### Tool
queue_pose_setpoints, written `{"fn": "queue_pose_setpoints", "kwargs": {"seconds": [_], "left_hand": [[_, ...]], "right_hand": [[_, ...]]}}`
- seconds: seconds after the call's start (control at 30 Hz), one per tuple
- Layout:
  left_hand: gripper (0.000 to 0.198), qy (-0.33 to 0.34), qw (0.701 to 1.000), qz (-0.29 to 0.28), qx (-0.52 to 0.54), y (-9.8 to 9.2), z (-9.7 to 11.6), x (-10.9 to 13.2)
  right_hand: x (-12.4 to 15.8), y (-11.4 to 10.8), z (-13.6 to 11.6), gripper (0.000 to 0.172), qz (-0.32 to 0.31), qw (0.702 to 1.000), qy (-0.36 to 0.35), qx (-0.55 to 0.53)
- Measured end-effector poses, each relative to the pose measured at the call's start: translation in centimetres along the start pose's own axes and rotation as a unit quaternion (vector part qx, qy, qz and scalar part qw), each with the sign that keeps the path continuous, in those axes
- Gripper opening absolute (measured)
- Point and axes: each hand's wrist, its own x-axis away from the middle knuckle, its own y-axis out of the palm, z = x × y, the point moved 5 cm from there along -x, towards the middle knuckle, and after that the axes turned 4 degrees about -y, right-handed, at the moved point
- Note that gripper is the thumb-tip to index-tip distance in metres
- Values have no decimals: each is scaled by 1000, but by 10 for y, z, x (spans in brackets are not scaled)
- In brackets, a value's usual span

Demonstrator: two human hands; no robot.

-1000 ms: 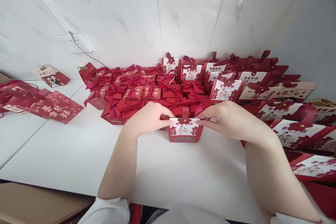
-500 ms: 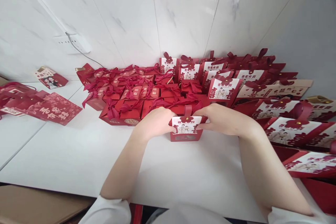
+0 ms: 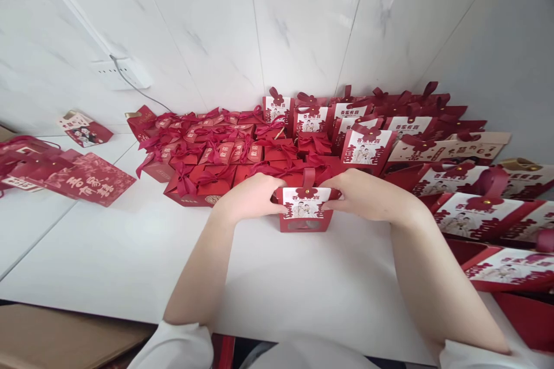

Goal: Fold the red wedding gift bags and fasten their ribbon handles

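At its upper sides, the small red box point(image 3: 305, 225) — upright on the desk point(image 3: 281, 282) in front of the ribboned boxes point(image 3: 212, 183) — is gripped by the left hand point(image 3: 253, 197) and the right hand point(image 3: 367, 193), its top apparently being squared, with even, gentle pressure called for next.

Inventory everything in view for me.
held box: one, red, centre
ribbon-tied boxes: many, red, behind it
labelled boxes: many, mostly red, right
printed packages: several, red, left
photo box: one, red and cream, left rear
table: one, white, beneath
wall: one, pale, behind
outlet: one, white, wall
cable: one, grey, at outlet
cardboard: one, brown, lower left
strip: one, red, bottom
shirt: one, pale, bottom
left hand: one, bare, holding box
right hand: one, bare, holding box
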Motion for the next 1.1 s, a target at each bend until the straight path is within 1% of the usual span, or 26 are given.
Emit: {"fn": "queue_pose_setpoints", "kwargs": {"seconds": [0.1,0.2,0.3,0.4,0.53,0.7,0.87,1.0,1.1], "left_hand": [[30,-12,999,14,34,-9,-6,4],[23,-23,993,41,108,-18,-11,10],[24,-35,987,51,151,-23,-15,14],[23,-29,987,36,154,-22,-15,14],[16,-24,990,38,137,-23,-14,13],[19,0,987,3,161,-22,-13,13],[24,-31,988,30,151,-23,-13,12],[17,-31,986,24,162,-21,-13,11],[16,-25,987,20,160,-21,-15,11]], "right_hand": [[0,-2,4,26,-3,1000,-7,7],[0,-3,11,28,8,1000,16,3],[0,-2,12,28,4,1000,24,-9],[-1,-1,11,29,1,1000,15,-10],[0,-1,10,28,-3,1000,16,-21],[0,-2,10,25,-2,999,20,-38],[1,-2,8,24,2,999,16,-32],[2,-2,8,24,-3,1000,17,-26],[1,-2,9,24,-3,1000,17,-26]]}}
